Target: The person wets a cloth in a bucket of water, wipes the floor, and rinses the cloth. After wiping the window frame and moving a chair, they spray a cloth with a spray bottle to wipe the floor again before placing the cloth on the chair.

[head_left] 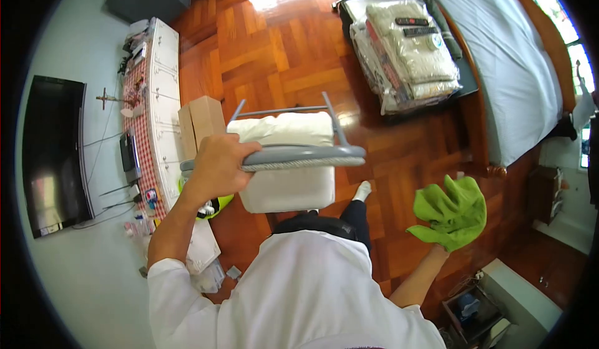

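Observation:
My left hand is wrapped round the grey top rail of a chair backrest, near its left end. Below the rail show the chair's white padded seat and its grey metal legs. Out to the right, a bright green cloth is spread over my right hand; the cloth hides the fingers, and only the wrist shows beneath it. The cloth is well apart from the chair.
Cardboard boxes and a long white cabinet stand on the left. Plastic-wrapped bedding with two remotes lies at the upper right, beside the bed. A low shelf is at the lower right.

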The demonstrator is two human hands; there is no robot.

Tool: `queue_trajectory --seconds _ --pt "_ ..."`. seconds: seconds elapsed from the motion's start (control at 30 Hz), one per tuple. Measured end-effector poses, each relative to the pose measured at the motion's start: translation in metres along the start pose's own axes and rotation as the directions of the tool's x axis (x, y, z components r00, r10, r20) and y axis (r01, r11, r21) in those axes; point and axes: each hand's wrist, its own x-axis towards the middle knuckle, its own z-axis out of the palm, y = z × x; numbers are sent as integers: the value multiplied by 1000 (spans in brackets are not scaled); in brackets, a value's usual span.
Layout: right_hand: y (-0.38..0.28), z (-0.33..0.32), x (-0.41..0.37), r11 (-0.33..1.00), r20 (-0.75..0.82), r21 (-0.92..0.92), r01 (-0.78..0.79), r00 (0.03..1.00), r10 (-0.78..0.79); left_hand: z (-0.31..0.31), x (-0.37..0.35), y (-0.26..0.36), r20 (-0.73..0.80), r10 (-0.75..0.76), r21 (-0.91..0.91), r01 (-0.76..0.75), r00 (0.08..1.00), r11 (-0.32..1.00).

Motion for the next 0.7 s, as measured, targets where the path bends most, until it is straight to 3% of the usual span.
queue_trajectory --seconds 0.03,0.13,0.17,0.2,0.23,0.27,0.3,0.33,0.4,0.43,0.57,0.63,0.7 --pt "11 20 11 973 -108 200 -113 985 137 6 24 -15 -21 -57 27 58 998 998" --pt "11 95 9 739 -197 612 -280 852 485 -31 21 -69 -33 -153 79 155 988 985" --pt "16 105 3 856 -20 397 -332 929 370 -42 18 -98 -88 -172 84 179 981 980" --pt "40 97 32 853 -13 407 -327 931 364 -34 41 -97 -147 -200 88 214 969 973" --pt "44 109 43 518 320 724 -455 887 332 -52 50 -103 -137 -256 62 266 957 962" --pt "48 130 57 67 581 803 -592 803 133 -63 61 -126 -140 -246 72 258 959 963" --pt "57 145 63 200 386 857 -474 850 359 -70 68 -148 -124 -344 73 354 931 932" --pt "70 160 77 185 380 866 -465 852 360 -79 76 -170 -102 -440 79 448 892 890" --pt "101 201 116 328 477 741 -585 804 355 -99 95 -211 -101 -499 116 508 861 853" --pt "97 226 144 205 582 747 -633 771 259 -111 108 -230 -98 -565 130 574 819 809" --pt "106 333 254 138 582 741 -657 731 355 -148 144 -329 -225 -572 119 605 788 787" --pt "96 383 311 122 642 713 -691 712 285 -174 168 -358 -266 -681 -149 669 682 728" --pt "83 435 366 118 700 675 -728 683 206 -202 194 -389 -233 -725 -206 696 648 688"
